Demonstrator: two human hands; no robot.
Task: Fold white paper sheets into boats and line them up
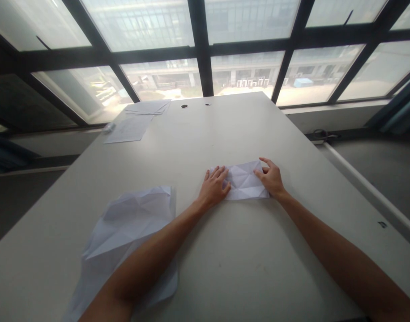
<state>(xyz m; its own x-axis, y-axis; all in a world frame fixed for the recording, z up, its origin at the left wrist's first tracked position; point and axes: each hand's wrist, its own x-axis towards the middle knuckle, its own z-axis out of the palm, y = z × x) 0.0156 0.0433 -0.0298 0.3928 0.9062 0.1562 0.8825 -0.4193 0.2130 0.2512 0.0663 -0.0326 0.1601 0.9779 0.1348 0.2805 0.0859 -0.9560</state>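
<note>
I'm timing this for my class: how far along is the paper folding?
Partway, it seems. Done: the small paper already has crossing creases and an oblong shape. In hand: the left hand lies on its left end; the right hand touches its right end. Remaining: perhaps more folding, as it lies flat, though the finished form cannot be told.

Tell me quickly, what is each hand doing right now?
Bare left hand: open, resting on the creased white rectangular paper.
Bare right hand: thumb on the paper's right end; grip cannot be told.

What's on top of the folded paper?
On the folded paper: the left hand, hiding its left end, and the thumb of the right hand. Creases show between them.
</note>
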